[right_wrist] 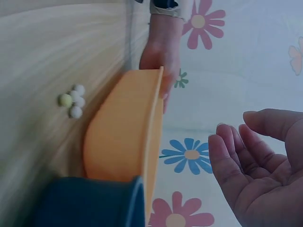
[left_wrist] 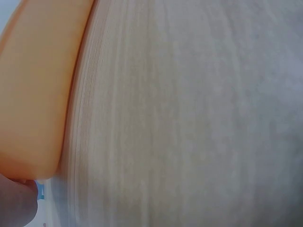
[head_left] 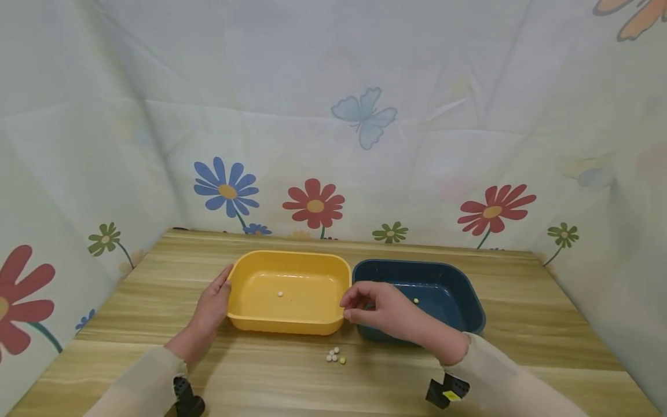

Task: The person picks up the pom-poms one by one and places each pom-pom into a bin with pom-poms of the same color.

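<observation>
Against the left end of a yellow plastic tray (head_left: 292, 325) rests my left hand (head_left: 211, 307), its fingers lying along the outer wall. My right hand (head_left: 383, 307) hovers above the spot where this tray meets a dark blue tray (head_left: 471, 295). In the right wrist view its fingers and thumb (right_wrist: 265, 120) are loosely bent and apart, with nothing between them. One small white ball (head_left: 280, 294) lies in the yellow tray, and a pale yellowish ball (head_left: 416, 300) in the blue one. My right hand and forearm hide part of the blue tray.
Several small white balls (head_left: 332, 355) and a yellow ball (head_left: 342, 360) lie grouped on the wooden table (head_left: 271, 376), in front of the trays. A flower-print cloth (head_left: 292, 133) encloses the back and sides.
</observation>
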Action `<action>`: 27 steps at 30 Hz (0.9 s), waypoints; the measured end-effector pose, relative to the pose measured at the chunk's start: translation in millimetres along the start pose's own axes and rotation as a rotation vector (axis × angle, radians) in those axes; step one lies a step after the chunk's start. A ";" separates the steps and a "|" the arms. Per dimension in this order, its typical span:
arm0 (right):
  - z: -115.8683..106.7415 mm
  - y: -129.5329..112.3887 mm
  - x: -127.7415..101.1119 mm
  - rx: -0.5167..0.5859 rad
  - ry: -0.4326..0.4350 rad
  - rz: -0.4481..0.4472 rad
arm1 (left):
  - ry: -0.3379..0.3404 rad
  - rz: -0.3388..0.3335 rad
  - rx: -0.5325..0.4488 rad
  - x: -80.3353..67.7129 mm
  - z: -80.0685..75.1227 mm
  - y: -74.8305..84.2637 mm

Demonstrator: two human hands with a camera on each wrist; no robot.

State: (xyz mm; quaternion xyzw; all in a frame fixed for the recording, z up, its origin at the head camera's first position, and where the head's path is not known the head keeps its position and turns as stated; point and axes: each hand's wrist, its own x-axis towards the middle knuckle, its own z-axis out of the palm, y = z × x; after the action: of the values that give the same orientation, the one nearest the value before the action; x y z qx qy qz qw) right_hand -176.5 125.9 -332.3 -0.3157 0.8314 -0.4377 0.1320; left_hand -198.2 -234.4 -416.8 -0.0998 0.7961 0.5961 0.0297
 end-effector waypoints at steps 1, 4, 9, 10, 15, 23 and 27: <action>1.7 1.4 -2.8 -0.004 0.003 0.005 | 0.001 0.000 0.001 0.1 0.2 0.3; 6.5 5.6 -9.5 -0.009 -0.004 0.023 | 0.006 -0.002 0.000 0.6 0.5 0.7; 16.8 14.1 -16.6 -0.004 -0.021 0.064 | 0.009 -0.005 -0.001 1.0 0.6 0.7; 19.2 16.2 -17.8 -0.007 -0.022 0.069 | 0.008 -0.008 -0.002 0.8 0.6 0.6; 31.1 27.3 -23.6 -0.024 -0.021 0.063 | 0.003 -0.005 -0.004 0.0 0.5 0.0; 51.4 45.3 -27.4 -0.065 -0.063 0.035 | 0.004 -0.001 -0.014 -0.1 0.2 0.2; 59.0 52.9 -26.3 -0.077 -0.053 0.047 | 0.009 -0.008 -0.003 1.1 0.5 -0.1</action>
State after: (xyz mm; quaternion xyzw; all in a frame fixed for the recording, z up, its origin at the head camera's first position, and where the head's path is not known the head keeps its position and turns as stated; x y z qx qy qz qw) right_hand -148.8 126.7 -411.1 -0.3122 0.8512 -0.3937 0.1518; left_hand -199.3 -234.0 -417.3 -0.1057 0.7948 0.5969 0.0286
